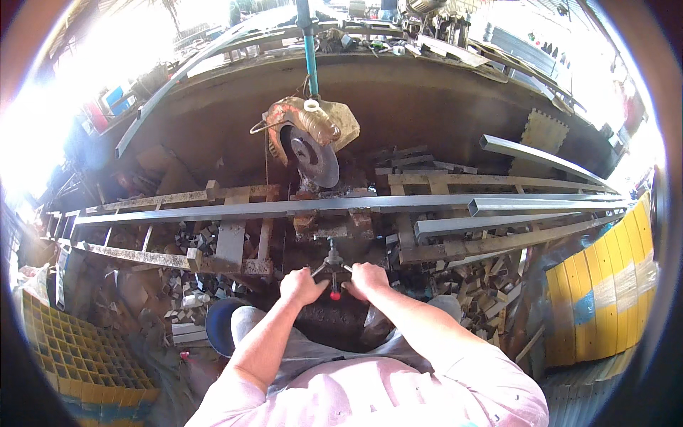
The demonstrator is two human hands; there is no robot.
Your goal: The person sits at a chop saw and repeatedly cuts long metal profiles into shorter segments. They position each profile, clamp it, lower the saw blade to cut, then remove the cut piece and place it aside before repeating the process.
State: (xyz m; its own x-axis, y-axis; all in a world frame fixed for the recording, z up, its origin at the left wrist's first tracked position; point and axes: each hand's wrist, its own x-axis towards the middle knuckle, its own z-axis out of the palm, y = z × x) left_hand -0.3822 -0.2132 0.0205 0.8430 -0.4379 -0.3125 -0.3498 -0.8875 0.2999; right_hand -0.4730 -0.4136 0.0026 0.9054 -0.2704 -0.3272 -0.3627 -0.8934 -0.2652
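Left hand point(302, 287) and right hand point(369, 280), fingers curled round handle point(333, 260), six o'clock from tube point(334, 204); looks like clamping step, next probably needs steady turning

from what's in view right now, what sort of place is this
Most likely a metal-cutting workshop: a saw with a round blade stands over the work area, a long metal bar lies across the supports, and short offcuts are heaped below.
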